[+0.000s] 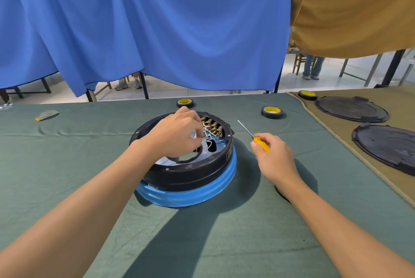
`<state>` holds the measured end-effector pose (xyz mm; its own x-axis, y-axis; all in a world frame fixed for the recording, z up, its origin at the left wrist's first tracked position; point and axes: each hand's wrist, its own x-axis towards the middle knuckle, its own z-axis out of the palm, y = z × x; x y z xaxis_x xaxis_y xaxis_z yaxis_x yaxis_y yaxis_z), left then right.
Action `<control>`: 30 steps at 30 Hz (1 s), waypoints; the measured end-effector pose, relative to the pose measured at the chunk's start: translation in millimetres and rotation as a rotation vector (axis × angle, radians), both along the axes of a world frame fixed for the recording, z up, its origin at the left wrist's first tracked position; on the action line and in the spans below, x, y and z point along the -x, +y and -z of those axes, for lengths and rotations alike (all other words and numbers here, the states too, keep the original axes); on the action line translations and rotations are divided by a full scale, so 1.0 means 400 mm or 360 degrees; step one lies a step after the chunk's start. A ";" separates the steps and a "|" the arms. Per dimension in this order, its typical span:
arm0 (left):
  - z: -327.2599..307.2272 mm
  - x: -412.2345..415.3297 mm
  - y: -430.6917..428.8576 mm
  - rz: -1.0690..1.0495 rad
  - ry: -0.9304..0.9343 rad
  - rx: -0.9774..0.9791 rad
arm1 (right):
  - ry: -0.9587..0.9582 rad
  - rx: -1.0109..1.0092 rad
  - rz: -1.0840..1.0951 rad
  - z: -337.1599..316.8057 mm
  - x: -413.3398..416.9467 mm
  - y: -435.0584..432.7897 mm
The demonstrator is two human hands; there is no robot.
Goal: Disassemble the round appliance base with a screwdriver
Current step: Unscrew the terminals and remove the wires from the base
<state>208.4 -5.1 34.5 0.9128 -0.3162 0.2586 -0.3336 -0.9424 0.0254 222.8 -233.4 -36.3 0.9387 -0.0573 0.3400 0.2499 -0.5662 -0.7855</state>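
The round appliance base [190,174] sits mid-table on the green cloth [67,165], its cover already off. Your left hand [175,134] reaches inside, fingers curled and apparently pinching the exposed wires [210,143]. Your right hand [276,156] grips the yellow screwdriver [258,140] just beside the base, and the rim screws [167,169] are still in.

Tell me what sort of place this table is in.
Likely a makeshift repair or assembly station in a shared hall, not a home. The green cloth-covered table is screened by a hung blue curtain; beyond it show chairs and other people's legs. Spare black round covers lie alongside.
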 end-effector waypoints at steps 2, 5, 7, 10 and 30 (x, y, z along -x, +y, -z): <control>-0.005 0.005 -0.009 -0.0014 0.0026 -0.0022 | 0.0007 0.0007 0.0013 0.000 -0.001 -0.001; -0.008 0.007 -0.018 -0.0035 0.0111 -0.0151 | 0.0015 -0.0002 0.0021 0.000 0.000 -0.002; -0.008 0.004 -0.021 -0.0045 0.0136 -0.0125 | 0.0013 0.0000 0.0025 0.000 0.000 -0.001; -0.009 0.000 -0.029 -0.0047 0.0123 0.0181 | 0.0001 0.0018 0.0032 -0.001 0.001 -0.001; -0.050 0.060 -0.131 -0.0200 0.0109 0.1498 | 0.0172 -0.1060 -0.0442 -0.118 0.018 0.007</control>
<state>184.5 -57.4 54.7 0.9485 0.0958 0.3018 -0.2010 -0.5542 0.8078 215.8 -230.7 10.8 0.9750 0.0257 0.2206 0.2164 0.1137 -0.9697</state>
